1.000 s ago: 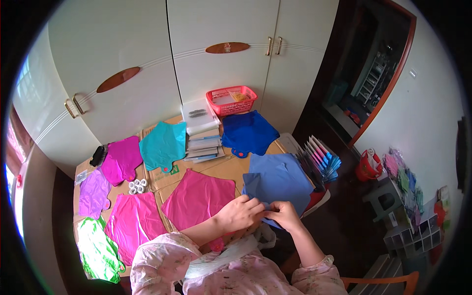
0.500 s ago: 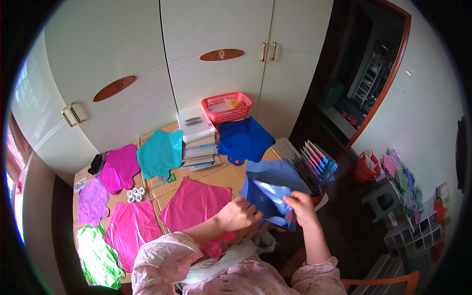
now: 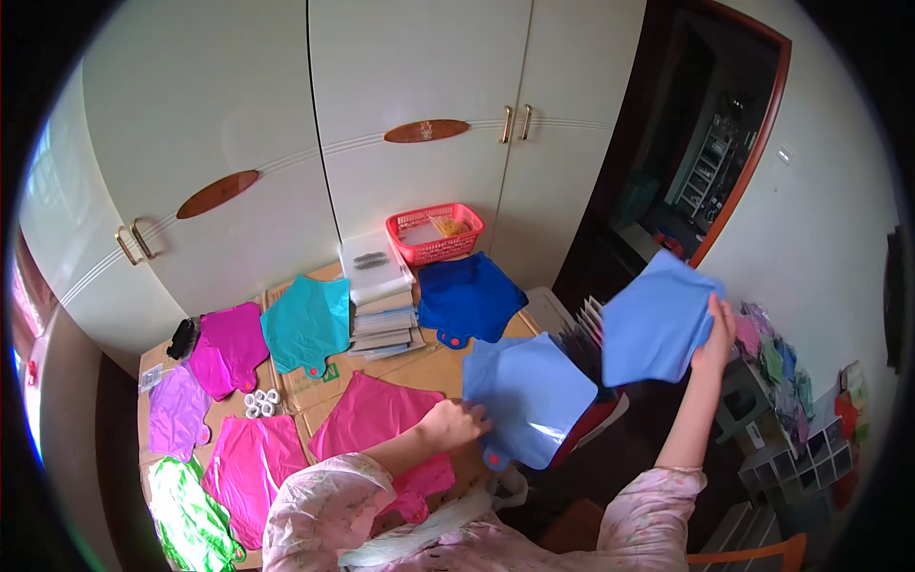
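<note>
My right hand [image 3: 715, 336] is closed on the right edge of a light blue flat foil balloon [image 3: 656, 319], raised in the air at the right. Below and left of it, a stack of light blue foil balloons [image 3: 536, 396] lies at the table's right end, with a red dot on its near tab. At that stack's left edge my left hand [image 3: 452, 425] is curled closed; what its fingers hold, if anything, is hidden. Under my left forearm lie pink foil balloons [image 3: 376, 410]. A dark blue foil balloon [image 3: 470, 297] sits farther back.
Teal [image 3: 307, 322], magenta [image 3: 229, 351], purple [image 3: 178, 410], hot pink [image 3: 255, 467] and green [image 3: 191, 510] foil balloons cover the cardboard [image 3: 329, 381] leftward. White rolls [image 3: 261, 403], a stack of cards [image 3: 386, 324] and a red basket [image 3: 435, 235] stand among or behind them.
My right hand has lifted the light blue foil balloon off the stack, up and to the right. My left hand stays by the stack's left edge.
</note>
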A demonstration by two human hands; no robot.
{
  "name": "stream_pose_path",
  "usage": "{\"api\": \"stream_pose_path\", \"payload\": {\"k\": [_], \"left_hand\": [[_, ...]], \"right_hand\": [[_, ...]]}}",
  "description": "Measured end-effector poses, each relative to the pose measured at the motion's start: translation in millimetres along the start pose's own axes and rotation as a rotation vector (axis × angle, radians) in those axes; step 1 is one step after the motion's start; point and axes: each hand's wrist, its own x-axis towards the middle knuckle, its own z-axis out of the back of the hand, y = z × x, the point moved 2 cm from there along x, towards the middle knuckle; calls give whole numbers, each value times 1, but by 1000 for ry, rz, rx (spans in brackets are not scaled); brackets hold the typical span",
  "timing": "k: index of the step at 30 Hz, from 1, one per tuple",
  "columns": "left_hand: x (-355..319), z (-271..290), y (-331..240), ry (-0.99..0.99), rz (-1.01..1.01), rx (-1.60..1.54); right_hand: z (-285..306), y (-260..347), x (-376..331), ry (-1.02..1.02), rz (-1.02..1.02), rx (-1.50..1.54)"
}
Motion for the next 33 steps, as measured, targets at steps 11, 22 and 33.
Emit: {"api": "stream_pose_path", "payload": {"k": [11, 22, 33], "left_hand": [[9, -2, 11, -10, 76, 30], [-4, 26, 5, 311, 172, -99], [-2, 50, 60, 189, 253, -194]], "right_hand": [[-219, -79, -52, 736, 487, -1080], [-278, -240, -167, 1220, 960, -1006], [-297, -291, -172, 1236, 851, -1065]]}}
